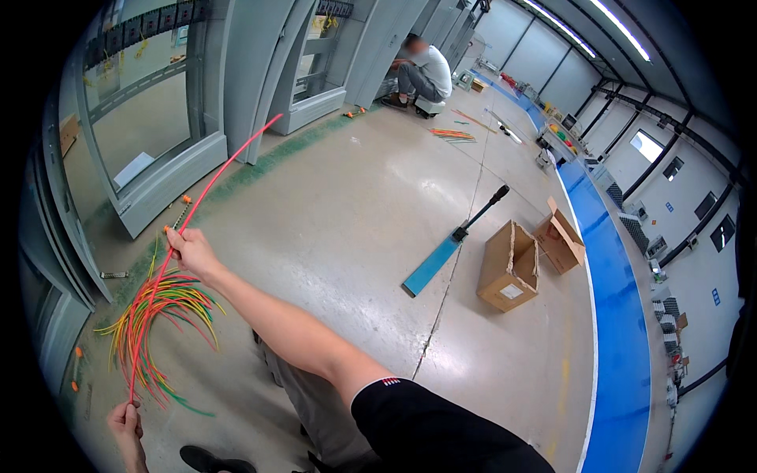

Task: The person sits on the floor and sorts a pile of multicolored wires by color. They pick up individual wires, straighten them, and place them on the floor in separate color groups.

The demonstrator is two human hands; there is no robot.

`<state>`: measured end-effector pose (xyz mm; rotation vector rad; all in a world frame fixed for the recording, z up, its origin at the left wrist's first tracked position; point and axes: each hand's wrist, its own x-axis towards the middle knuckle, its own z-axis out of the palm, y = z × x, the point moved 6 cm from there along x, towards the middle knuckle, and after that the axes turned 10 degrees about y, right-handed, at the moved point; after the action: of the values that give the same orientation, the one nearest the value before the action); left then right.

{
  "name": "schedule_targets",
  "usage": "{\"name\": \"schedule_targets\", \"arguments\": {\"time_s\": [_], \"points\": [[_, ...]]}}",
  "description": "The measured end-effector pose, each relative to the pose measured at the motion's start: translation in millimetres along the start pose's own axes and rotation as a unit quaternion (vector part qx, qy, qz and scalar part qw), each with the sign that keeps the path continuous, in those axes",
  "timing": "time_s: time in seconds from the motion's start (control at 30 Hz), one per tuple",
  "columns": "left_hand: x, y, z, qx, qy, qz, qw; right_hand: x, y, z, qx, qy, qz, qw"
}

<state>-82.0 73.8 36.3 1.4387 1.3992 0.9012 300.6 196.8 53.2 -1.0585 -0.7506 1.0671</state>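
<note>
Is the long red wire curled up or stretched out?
Stretched out: the red wire runs nearly straight from the left hand through the right hand.

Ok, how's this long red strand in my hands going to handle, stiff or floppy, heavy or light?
The red strand is probably fairly stiff: its far end juts beyond your right hand with only a slight bend. It's likely light, being so thin. Pushed, it may bow, as the curved strands piled below it suggest.
</note>
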Motion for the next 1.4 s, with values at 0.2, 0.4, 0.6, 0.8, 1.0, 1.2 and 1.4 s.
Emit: {"name": "schedule_targets", "arguments": {"time_s": [0.2, 0.4, 0.6, 0.8, 1.0, 1.2, 1.4], "points": [[23, -27, 14, 0.234, 0.105, 0.250, 0.934, -1, 0, -3, -0.125, -0.019, -0.132, 0.983], [-10, 11, 25, -0.040, -0.052, -0.093, 0.994, 11, 6, -15, -0.057, -0.029, 0.000, 0.998], [-10, -1, 41, -0.008, -0.179, -0.108, 0.978, 1, -15, -41, -0.075, -0.007, 0.029, 0.997], [-24, -28, 41, -0.003, -0.137, -0.088, 0.987, -13, 0, -16, -0.060, -0.051, 0.046, 0.996], [4, -20, 38, 0.035, -0.158, -0.026, 0.986, -13, 4, -11, -0.056, -0.041, 0.072, 0.995], [28, 10, 40, 0.147, 0.074, 0.155, 0.974, -47, 50, 54, -0.072, -0.046, 0.127, 0.988], [38, 18, 12, 0.261, 0.189, 0.261, 0.910, -22, 49, 34, -0.015, -0.037, 0.187, 0.982]]}}
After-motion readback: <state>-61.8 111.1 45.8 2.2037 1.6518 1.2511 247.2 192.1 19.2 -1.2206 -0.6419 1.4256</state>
